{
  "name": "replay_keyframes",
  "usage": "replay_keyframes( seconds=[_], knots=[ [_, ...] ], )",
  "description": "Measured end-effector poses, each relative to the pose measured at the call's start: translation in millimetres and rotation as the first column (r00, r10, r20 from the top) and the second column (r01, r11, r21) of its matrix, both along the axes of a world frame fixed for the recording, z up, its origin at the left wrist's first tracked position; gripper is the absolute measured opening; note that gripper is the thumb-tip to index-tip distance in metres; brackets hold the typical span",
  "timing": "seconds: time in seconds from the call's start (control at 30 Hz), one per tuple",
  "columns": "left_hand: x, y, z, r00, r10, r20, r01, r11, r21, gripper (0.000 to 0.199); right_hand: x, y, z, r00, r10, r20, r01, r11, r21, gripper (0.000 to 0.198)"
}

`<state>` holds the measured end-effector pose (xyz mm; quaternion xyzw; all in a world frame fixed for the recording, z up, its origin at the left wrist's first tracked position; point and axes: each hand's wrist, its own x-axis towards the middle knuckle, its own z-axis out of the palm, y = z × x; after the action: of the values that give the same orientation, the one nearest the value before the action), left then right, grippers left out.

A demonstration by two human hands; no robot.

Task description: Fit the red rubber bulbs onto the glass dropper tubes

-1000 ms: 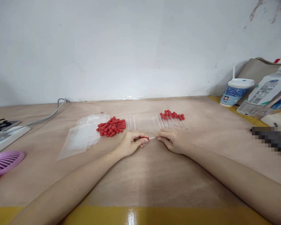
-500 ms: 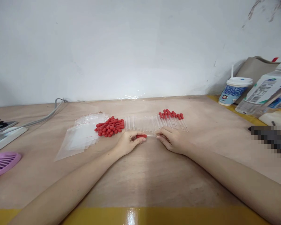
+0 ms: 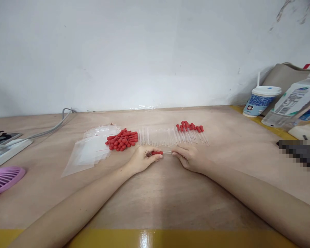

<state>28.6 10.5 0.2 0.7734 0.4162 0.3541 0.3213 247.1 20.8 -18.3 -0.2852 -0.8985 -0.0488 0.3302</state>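
Between thumb and fingers, my left hand [image 3: 144, 158] grips a red rubber dropper bulb [image 3: 157, 152]. My right hand [image 3: 187, 156] pinches a clear glass dropper tube [image 3: 167, 152], whose near end meets the bulb's mouth. How far the tube sits inside the bulb cannot be made out. Beyond my left hand lies a heap of loose red bulbs [image 3: 122, 139]. Loose clear tubes [image 3: 157, 136] lie in a row behind both hands. Several droppers with red bulbs fitted [image 3: 189, 127] lie at the right end of that row.
Clear zip bags [image 3: 89, 148] lie left of the bulb heap. A pink fan [image 3: 6, 179], a power strip [image 3: 10, 153] and a grey cable [image 3: 54, 128] are at the left. At the right stand a paper cup [image 3: 260, 101] and a plastic bottle [image 3: 291, 101]; a wall rises behind.
My left fingers have closed further around the bulb, and both hands sit slightly lower in view. The bulb and tube stay in line. The whole view has shifted a little.
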Motion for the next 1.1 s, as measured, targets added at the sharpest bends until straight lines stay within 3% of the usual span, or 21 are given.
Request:
replay_keyframes(
  seconds=[0.17, 0.43, 0.83, 1.1],
  knots=[
    [0, 0, -0.4, 1.000, -0.006, -0.023, 0.006, 1.000, -0.024, 0.021, -2, 0, -1, 0.998, -0.035, 0.043, 0.035, 0.999, -0.016, 0.024],
    [-2, 1, 0.1, 0.993, -0.024, -0.116, 0.040, 0.990, 0.133, 0.017, -8, -7, 7, 0.993, -0.087, 0.079, 0.090, 0.996, -0.026, 0.025],
    [-4, 1, -8.0, 0.995, -0.018, -0.101, 0.038, 0.980, 0.197, 0.018, -17, -17, 25, 0.984, -0.161, 0.077, 0.177, 0.942, -0.284, 0.023],
    [-4, 2, -6.9, 0.990, -0.030, -0.141, 0.070, 0.953, 0.294, 0.015, -19, -7, 18, 0.996, -0.076, 0.038, 0.085, 0.916, -0.393, 0.027]
  ],
)
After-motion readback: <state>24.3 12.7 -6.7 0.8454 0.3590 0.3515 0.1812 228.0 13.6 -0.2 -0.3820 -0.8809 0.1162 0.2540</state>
